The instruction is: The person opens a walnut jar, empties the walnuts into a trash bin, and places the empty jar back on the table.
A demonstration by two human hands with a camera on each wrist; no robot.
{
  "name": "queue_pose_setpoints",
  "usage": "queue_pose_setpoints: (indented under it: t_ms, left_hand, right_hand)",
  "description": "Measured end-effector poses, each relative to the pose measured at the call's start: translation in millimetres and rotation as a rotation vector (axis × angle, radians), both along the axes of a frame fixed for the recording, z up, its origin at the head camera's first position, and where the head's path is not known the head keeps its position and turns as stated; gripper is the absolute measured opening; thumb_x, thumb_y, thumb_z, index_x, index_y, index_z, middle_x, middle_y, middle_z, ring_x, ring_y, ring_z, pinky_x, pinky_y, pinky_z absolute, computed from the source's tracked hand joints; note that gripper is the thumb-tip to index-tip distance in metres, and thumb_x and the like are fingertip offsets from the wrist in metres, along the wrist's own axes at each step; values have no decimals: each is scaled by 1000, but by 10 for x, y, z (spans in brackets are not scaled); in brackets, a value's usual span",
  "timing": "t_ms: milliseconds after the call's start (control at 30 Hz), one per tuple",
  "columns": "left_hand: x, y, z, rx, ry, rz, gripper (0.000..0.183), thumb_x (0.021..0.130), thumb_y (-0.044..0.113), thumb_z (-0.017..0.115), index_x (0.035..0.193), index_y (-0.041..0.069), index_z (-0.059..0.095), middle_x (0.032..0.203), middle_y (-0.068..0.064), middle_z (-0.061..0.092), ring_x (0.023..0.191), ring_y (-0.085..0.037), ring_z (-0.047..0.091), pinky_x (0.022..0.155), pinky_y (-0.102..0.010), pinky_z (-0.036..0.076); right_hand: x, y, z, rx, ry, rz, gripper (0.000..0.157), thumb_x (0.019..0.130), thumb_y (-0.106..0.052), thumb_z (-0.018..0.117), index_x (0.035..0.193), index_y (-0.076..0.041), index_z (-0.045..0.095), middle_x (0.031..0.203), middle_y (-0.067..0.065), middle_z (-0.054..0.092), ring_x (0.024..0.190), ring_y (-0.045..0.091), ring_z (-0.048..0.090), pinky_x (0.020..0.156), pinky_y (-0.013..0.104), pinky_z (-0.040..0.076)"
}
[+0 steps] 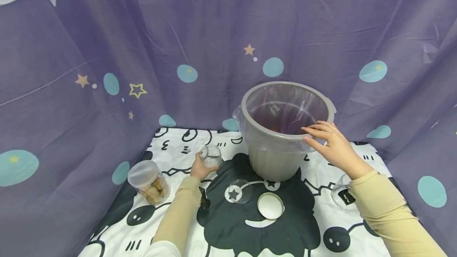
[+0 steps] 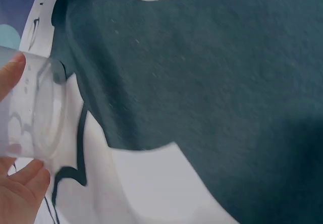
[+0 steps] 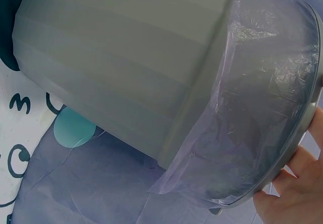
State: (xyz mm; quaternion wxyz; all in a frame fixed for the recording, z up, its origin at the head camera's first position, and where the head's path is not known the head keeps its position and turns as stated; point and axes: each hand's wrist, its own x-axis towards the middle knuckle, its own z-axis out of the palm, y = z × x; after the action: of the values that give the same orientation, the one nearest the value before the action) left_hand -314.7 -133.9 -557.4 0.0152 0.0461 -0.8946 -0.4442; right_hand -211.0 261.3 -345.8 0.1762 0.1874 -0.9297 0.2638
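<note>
My left hand (image 1: 202,168) grips a small clear cup (image 1: 211,156) over the left part of the cloth, its mouth tilted away. In the left wrist view the thumb and fingers lie on opposite sides of the cup's clear wall (image 2: 38,103). A grey trash bin (image 1: 275,163) with a clear plastic liner (image 3: 267,77) over its rim stands at the back, right of the middle. My right hand (image 1: 335,148) is at the bin's right front rim, fingers extended over the edge; the right wrist view shows these fingers (image 3: 300,163) right at the rim.
Left of my left forearm stands a clear jar (image 1: 155,189) with a translucent lid and brown pieces inside. A clear disc (image 1: 240,192) and a round white lid (image 1: 270,206) lie before the bin. My right sleeve partly hides a clear container (image 1: 344,197) with a black label.
</note>
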Motion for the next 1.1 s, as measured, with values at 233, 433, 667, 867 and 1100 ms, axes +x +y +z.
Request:
queue_pose_setpoints:
  t_ms: [233, 433, 667, 867, 1100]
  left_hand:
    - [30, -56, -85, 40, 44, -15, 98, 62, 23, 83, 139, 4, 26, 129, -32, 49, 118, -46, 49, 101, -50, 40]
    - [33, -85, -108, 49, 60, -31, 99, 62, 21, 84, 138, 1, 23, 129, -33, 47, 117, -47, 48, 101, -51, 39]
    - [19, -149, -58, 44, -1, -69, 111, 66, 25, 84, 143, -3, 9, 136, -35, 36, 124, -48, 40, 104, -54, 35]
    - [-18, -209, -40, 96, 58, -105, 119, 64, 42, 83, 146, 0, 8, 140, -37, 27, 130, -49, 30, 108, -55, 30]
    - [-46, -206, 247, 78, 33, -69, 113, 66, 36, 82, 146, -1, 11, 147, -32, 20, 136, -46, 21, 112, -54, 23]
  right_hand:
    - [1, -9, -2, 3, -6, -1, 36, 89, -25, 61, 120, -6, 63, 119, 22, 58, 126, 45, 36, 108, 62, 19]
    - [1, -12, -9, 5, -2, 4, 36, 89, -25, 61, 119, -5, 63, 119, 22, 58, 126, 44, 36, 109, 61, 18]
    - [10, 4, 11, 6, 3, -3, 36, 90, -25, 60, 119, -5, 63, 119, 23, 58, 126, 44, 37, 110, 60, 18]
    - [8, 10, 10, -1, 4, 0, 36, 89, -25, 61, 119, -5, 63, 119, 23, 58, 126, 44, 36, 109, 60, 18]
    - [3, 8, 6, 6, 25, 16, 36, 89, -24, 61, 120, -5, 63, 118, 21, 59, 125, 42, 38, 109, 61, 18]
